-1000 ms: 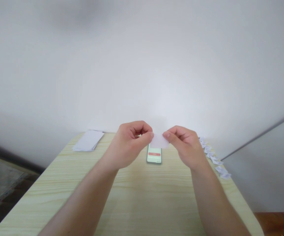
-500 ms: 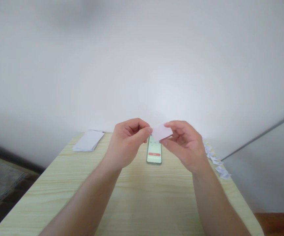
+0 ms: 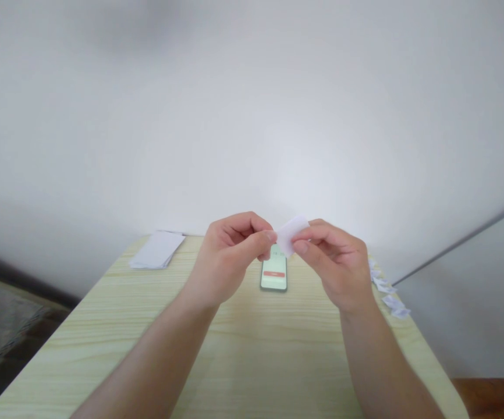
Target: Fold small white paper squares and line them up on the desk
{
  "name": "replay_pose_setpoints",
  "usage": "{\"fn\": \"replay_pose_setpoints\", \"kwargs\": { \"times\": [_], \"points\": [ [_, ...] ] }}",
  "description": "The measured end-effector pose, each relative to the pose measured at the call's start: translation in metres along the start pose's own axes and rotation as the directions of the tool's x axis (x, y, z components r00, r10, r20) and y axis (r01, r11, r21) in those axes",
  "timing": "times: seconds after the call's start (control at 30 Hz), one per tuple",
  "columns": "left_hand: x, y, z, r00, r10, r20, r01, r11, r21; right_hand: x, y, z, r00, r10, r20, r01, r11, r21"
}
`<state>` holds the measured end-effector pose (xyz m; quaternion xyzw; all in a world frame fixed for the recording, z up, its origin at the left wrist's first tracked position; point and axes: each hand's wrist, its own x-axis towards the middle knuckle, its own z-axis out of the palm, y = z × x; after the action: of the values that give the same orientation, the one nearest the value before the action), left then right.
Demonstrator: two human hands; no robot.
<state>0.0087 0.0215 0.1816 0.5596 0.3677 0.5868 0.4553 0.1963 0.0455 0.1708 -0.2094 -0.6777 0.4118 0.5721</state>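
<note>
A small piece of white paper (image 3: 290,233) is held up between my hands, above the far part of the table. My left hand (image 3: 237,247) pinches its left corner between thumb and forefinger. On the other side, my right hand (image 3: 337,262) grips the paper's right part with thumb and fingertips. Below the paper a phone (image 3: 273,273) lies face up with a lit pale screen and a red bar; its top end is partly covered by the paper and fingers.
A stack of white paper sheets (image 3: 156,250) lies at the table's back left corner. Several folded white paper pieces (image 3: 395,305) line the right edge, partly behind my right hand. The wood-grain table (image 3: 252,349) meets a white wall (image 3: 252,116) at the back.
The paper has turned, its right end now tilted upward. My right hand has shifted its hold from the paper's edges to a closer pinch; my left hand has moved slightly right.
</note>
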Motion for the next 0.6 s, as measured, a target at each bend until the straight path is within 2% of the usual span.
{"fn": "replay_pose_setpoints", "kwargs": {
  "times": [0.23, 0.6],
  "points": [
    [-0.0025, 0.001, 0.0004, 1.0, -0.002, 0.015, 0.003, 1.0, -0.024, -0.0011, -0.0027, -0.0021, 0.995, -0.063, 0.084, 0.066, 0.997, -0.034],
    [-0.0031, 0.0021, 0.0001, 0.999, -0.01, 0.039, 0.011, 1.0, -0.027, -0.0009, -0.0026, 0.0023, 0.994, -0.113, 0.006, 0.112, 0.985, -0.13]
  ]
}}
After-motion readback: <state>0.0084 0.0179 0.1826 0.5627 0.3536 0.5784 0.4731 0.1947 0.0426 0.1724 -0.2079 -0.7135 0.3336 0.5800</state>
